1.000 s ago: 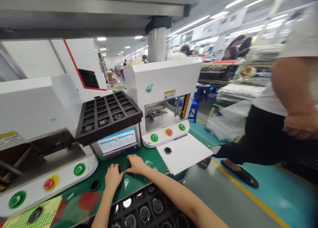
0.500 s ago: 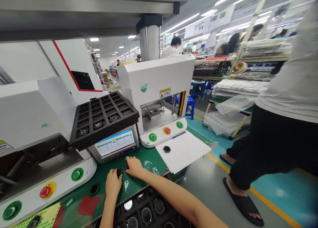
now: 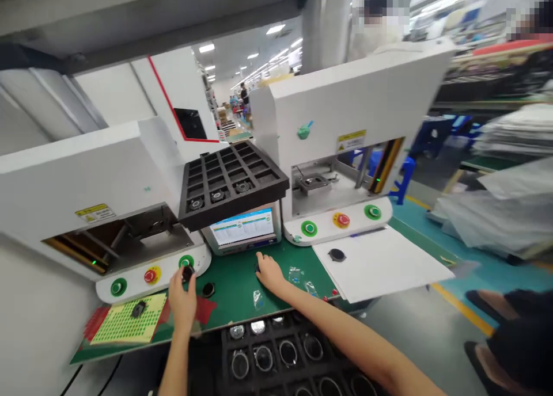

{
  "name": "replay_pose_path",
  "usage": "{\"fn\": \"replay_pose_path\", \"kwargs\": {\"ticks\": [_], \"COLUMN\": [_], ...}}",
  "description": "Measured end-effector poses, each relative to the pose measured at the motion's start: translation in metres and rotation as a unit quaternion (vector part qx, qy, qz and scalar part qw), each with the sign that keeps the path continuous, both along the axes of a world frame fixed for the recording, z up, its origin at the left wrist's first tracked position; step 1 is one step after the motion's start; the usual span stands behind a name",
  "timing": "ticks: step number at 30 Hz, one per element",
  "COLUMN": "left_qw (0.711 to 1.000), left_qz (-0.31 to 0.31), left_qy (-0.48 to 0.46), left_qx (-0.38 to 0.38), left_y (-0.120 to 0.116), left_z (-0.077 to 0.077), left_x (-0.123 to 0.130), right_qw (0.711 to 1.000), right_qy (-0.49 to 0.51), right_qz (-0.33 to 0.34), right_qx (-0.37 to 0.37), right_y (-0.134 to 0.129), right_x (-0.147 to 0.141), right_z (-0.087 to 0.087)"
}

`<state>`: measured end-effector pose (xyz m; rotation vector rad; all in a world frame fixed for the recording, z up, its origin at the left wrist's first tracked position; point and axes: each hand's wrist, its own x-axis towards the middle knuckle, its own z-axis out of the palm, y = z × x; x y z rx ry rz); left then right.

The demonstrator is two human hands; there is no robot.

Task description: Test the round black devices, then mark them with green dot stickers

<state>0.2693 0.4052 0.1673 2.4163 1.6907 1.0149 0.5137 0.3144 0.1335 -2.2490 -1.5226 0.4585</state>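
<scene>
My left hand (image 3: 182, 298) pinches a round black watch case (image 3: 187, 273) between thumb and fingers, raised in front of the left press's green button. Over the green mat (image 3: 233, 284), my right hand (image 3: 271, 275) has its fingers bent round a dark part (image 3: 258, 266), mostly hidden beneath them. Another watch case (image 3: 208, 289) lies on the mat just right of my left hand. One more black case (image 3: 139, 309) rests on a yellow sheet with green dots (image 3: 116, 330), and a further dark disc (image 3: 337, 255) sits on white paper (image 3: 375, 275).
Two white presses (image 3: 125, 183) (image 3: 354, 114) flank a small screen (image 3: 244, 229). A black compartment tray (image 3: 235, 177) with a few parts leans above it. Below the mat's edge is a foam tray (image 3: 254, 344) of round watch cases. Clear film scraps (image 3: 258, 299) lie nearby. A person stands at right.
My left hand has lifted a watch case off the mat and carried it left toward the left press. My right hand stays on the mat. The view has swung left.
</scene>
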Motion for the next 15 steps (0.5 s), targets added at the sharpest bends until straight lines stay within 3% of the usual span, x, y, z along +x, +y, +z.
{"fn": "replay_pose_path", "kwargs": {"ticks": [4, 8, 11, 15], "left_qw": [0.999, 0.998, 0.997, 0.995], "left_qz": [0.049, 0.062, 0.069, 0.066], "left_qy": [-0.009, 0.008, 0.016, 0.024], "left_qx": [0.001, -0.021, -0.038, -0.068], "left_y": [0.069, 0.152, 0.203, 0.246], "left_z": [0.037, 0.061, 0.069, 0.067], "left_x": [-0.031, -0.044, -0.045, -0.045], "right_qw": [0.999, 0.998, 0.998, 0.998], "right_qy": [-0.023, -0.041, -0.044, -0.041], "right_qz": [0.03, 0.044, 0.04, 0.045], "right_qx": [-0.014, -0.033, -0.032, -0.019], "right_y": [-0.002, 0.0, 0.002, 0.004], "right_x": [0.001, 0.004, 0.005, 0.009], "right_z": [-0.007, -0.013, -0.017, -0.022]}}
